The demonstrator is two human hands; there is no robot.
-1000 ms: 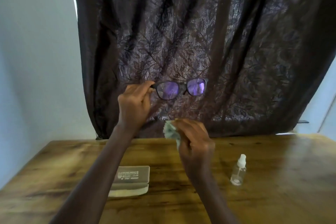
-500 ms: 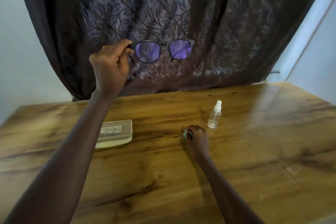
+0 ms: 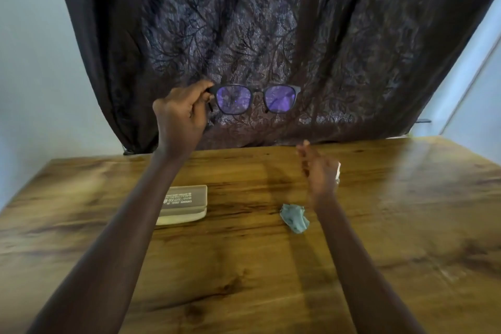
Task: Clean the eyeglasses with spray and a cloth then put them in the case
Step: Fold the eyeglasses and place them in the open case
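My left hand [image 3: 180, 114] pinches the left corner of the dark-framed eyeglasses [image 3: 256, 99] and holds them up in front of the curtain; the lenses look purple. My right hand [image 3: 320, 173] hovers over the table with its fingers loosely spread and holds nothing. It hides most of the spray bottle [image 3: 337, 172], of which only a white sliver shows at the hand's right edge. The crumpled grey-green cloth [image 3: 294, 217] lies on the table just below and left of that hand. The beige glasses case [image 3: 184, 205] lies closed on the table beside my left forearm.
The wooden table [image 3: 406, 211] stretches to the right and toward me. A dark patterned curtain [image 3: 271, 35] hangs behind its far edge, with pale walls on both sides.
My right hand has let the cloth go onto the table and risen toward the spray bottle. The left hand keeps the glasses raised.
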